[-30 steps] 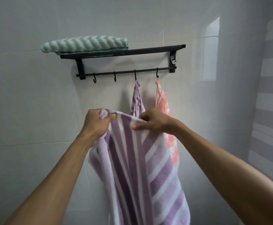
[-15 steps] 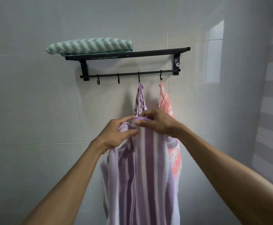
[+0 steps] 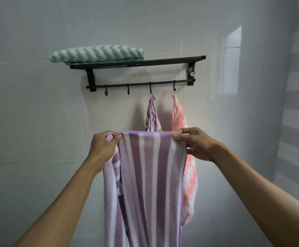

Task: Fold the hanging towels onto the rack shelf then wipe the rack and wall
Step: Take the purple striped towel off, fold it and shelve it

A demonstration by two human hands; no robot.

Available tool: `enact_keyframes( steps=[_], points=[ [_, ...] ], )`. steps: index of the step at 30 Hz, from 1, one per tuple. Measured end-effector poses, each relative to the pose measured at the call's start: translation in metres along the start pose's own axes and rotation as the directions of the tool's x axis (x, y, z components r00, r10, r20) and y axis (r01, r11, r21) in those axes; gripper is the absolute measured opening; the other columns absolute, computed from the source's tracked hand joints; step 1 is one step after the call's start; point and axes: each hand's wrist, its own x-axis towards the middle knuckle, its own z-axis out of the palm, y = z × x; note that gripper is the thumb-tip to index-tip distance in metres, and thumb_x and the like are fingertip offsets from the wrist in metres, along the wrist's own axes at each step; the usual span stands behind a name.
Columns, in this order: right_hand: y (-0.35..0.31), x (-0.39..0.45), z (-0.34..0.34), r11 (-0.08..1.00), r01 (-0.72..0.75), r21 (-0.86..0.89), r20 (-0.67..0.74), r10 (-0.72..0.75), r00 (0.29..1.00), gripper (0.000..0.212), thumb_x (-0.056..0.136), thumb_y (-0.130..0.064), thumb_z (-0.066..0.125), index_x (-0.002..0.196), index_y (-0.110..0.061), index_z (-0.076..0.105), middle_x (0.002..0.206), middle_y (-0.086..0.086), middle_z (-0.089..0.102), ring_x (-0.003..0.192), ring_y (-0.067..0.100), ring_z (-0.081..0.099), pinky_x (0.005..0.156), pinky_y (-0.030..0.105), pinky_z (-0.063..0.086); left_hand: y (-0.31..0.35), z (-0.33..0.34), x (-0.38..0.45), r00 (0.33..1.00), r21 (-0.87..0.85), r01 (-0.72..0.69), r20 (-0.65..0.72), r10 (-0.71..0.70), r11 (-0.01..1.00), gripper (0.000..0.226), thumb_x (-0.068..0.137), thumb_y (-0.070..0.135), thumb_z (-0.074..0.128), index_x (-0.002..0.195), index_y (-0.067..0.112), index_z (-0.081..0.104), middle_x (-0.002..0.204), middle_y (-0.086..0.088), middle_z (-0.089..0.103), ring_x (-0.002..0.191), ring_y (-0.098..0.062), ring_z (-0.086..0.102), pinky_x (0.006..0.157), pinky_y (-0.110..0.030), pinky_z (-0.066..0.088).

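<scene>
Below the black wall rack [image 3: 138, 62], the left hand [image 3: 103, 146] and right hand [image 3: 195, 143] each pinch a top corner of a purple-and-white striped towel [image 3: 150, 184], each grip curled on the cloth, the top edge stretched level between them. Behind it, a purple patterned towel [image 3: 152, 118] and a pink checked towel [image 3: 179, 118] hang from the two right hooks. A folded green-and-white towel [image 3: 97, 53] lies on the shelf's left end.

**Purple towel held up at both top corners**

Your left hand [image 3: 103, 146] and right hand [image 3: 195, 143] pinch the purple striped towel [image 3: 150, 184] taut below the rack [image 3: 138, 62]. Green towel [image 3: 97, 54] folded on the shelf; purple checked towel [image 3: 152, 116] and pink towel [image 3: 179, 118] on hooks.
</scene>
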Motion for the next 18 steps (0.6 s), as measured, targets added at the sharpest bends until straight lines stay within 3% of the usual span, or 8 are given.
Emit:
enact_keyframes(
  steps=[3,5,8,12,15,18],
  points=[
    [-0.007,0.004,0.006,0.973,0.084,0.215,0.008,-0.088,0.996,0.012,0.082,-0.007,0.074,0.083,-0.017,0.067,0.08,0.003,0.064,0.07,0.014,0.064,0.061,0.023,0.053,0.0,0.003,0.003,0.998,-0.026,0.043,-0.042,-0.044,0.999,0.016,0.093,0.017,0.068,0.078,0.011,0.069,0.071,-0.001,0.063,0.069,-0.018,0.055,0.065,-0.024,0.043],
    [-0.015,0.004,0.012,0.967,0.094,0.237,0.056,-0.111,0.992,0.015,0.091,-0.001,0.063,0.087,-0.013,0.071,0.084,0.006,0.065,0.07,0.015,0.064,0.062,0.023,0.055,0.001,0.004,0.005,0.995,-0.059,0.089,-0.045,-0.092,0.994,0.021,0.094,0.018,0.067,0.074,0.012,0.066,0.068,0.0,0.06,0.067,-0.018,0.052,0.063,-0.024,0.042],
    [-0.027,-0.001,0.022,0.964,0.046,0.264,0.219,-0.106,0.97,0.041,0.096,0.01,0.04,0.106,-0.008,0.076,0.101,0.012,0.071,0.083,0.021,0.068,0.071,0.03,0.06,0.005,0.006,0.007,0.987,-0.147,0.16,0.007,-0.161,0.976,0.023,0.094,0.02,0.069,0.075,0.007,0.067,0.07,-0.002,0.057,0.068,-0.019,0.049,0.064,-0.026,0.041],
    [-0.039,-0.002,0.03,0.962,0.058,0.265,0.407,-0.166,0.898,0.057,0.089,0.027,0.036,0.133,0.0,0.06,0.12,0.015,0.07,0.106,0.029,0.07,0.084,0.044,0.061,0.009,0.007,0.01,0.981,-0.182,0.194,0.044,-0.189,0.964,0.025,0.087,0.029,0.077,0.071,0.012,0.067,0.069,-0.002,0.062,0.064,-0.019,0.054,0.064,-0.029,0.047],
    [-0.041,0.006,0.035,0.974,0.227,-0.02,0.203,-0.218,0.955,0.047,0.088,0.023,0.054,0.13,0.003,0.062,0.114,0.017,0.073,0.103,0.032,0.072,0.085,0.041,0.061,0.006,0.004,0.009,0.978,-0.136,0.207,0.024,-0.206,0.969,0.054,0.078,0.042,0.083,0.062,0.016,0.039,0.061,0.001,0.036,0.056,-0.018,0.033,0.055,-0.027,0.033],
    [-0.037,0.013,0.037,0.91,0.323,-0.261,-0.022,-0.34,0.94,0.021,0.09,0.003,0.069,0.11,0.001,0.074,0.1,0.013,0.078,0.09,0.024,0.075,0.081,0.036,0.061,0.0,0.001,0.006,0.953,-0.163,0.286,-0.055,-0.298,0.944,0.051,0.078,0.038,0.083,0.063,0.01,0.044,0.062,-0.003,0.039,0.058,-0.02,0.038,0.057,-0.026,0.038]
  ],
)
